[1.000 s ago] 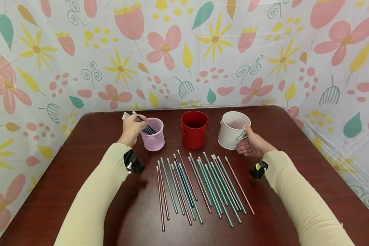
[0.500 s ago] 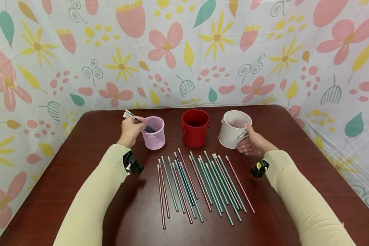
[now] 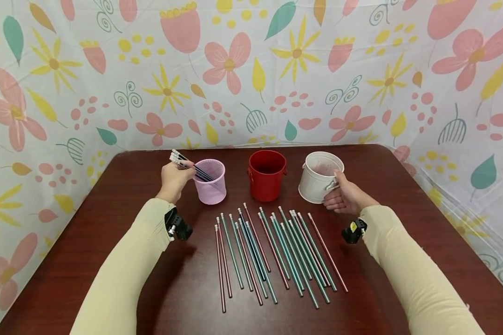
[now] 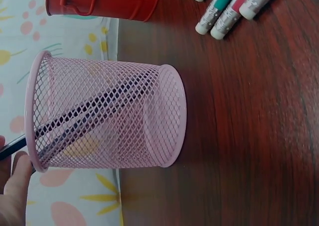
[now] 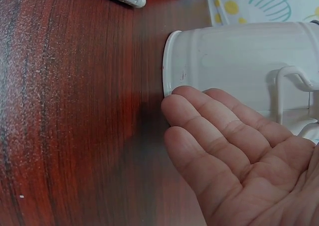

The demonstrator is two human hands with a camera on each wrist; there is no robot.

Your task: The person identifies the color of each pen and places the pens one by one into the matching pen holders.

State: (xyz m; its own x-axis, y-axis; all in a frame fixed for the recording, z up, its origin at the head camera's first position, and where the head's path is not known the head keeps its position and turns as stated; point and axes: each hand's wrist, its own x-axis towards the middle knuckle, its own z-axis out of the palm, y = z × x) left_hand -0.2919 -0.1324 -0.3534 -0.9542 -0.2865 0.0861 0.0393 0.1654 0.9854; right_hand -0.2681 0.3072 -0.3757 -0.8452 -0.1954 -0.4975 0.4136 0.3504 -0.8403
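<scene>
My left hand (image 3: 175, 180) is at the left of the pink mesh cup (image 3: 211, 193), thumb and finger pinching several dark pencils (image 3: 201, 173) near their white-eraser ends. The pencils slant over the rim into the cup; through the mesh in the left wrist view, their dark shafts (image 4: 94, 106) reach down toward its base. At the right, my right hand (image 3: 343, 194) rests against the white bucket (image 3: 312, 184), thumb up by the rim. In the right wrist view its fingers (image 5: 214, 131) lie nearly straight along the bucket's side, close to the base.
Between the cup and the white bucket stands a red bucket (image 3: 266, 184). Several red, green and blue pencils (image 3: 272, 256) lie in a loose row on the brown table (image 3: 184, 302), erasers toward the containers. A flowered cloth (image 3: 251, 70) hangs behind the table.
My left hand has shifted slightly left and down along the dark pencils, whose eraser ends now show more above the fingers. The right hand and the white bucket stay put.
</scene>
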